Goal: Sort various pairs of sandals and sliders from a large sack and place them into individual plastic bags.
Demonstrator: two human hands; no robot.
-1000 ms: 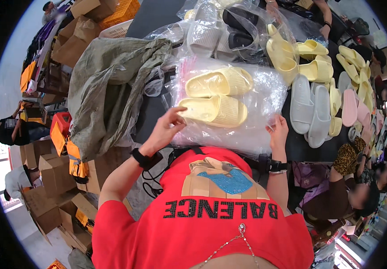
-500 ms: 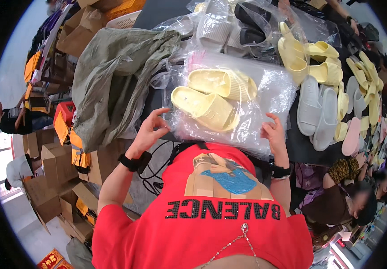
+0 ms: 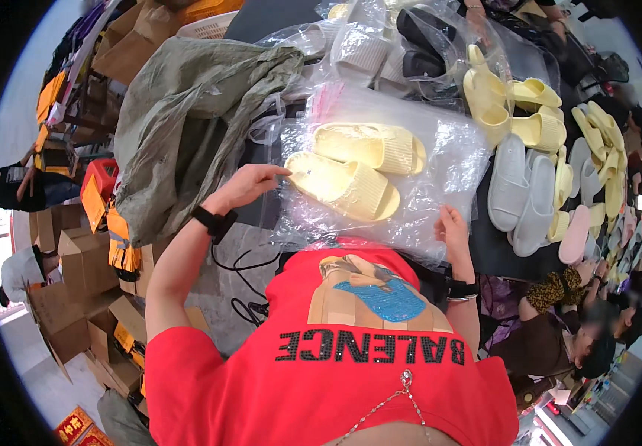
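Observation:
A pair of pale yellow slippers [image 3: 343, 186] lies side by side on a stack of clear plastic bags [image 3: 447, 149]; whether a top film covers them I cannot tell. My left hand [image 3: 250, 186] reaches in from the left with its fingers pressed together. Its fingertips are at the heel of the nearer slipper and the bag's left border; what they pinch is too small to make out. At the bag's near right edge, my right hand [image 3: 453, 230] is curled closed on the clear plastic.
Grey slippers [image 3: 535, 201], more yellow slippers [image 3: 540, 128] and a pink one [image 3: 575, 236] lie to the right on the dark table. Bagged grey and black slippers [image 3: 421, 44] sit behind. A green-grey sack [image 3: 187, 126] stands left, with cardboard boxes [image 3: 86, 260] beyond. People work at right.
My left hand has moved right and up to the slipper's heel, its fingers closing together. My right hand has shifted slightly down. Glare over the slippers has lessened.

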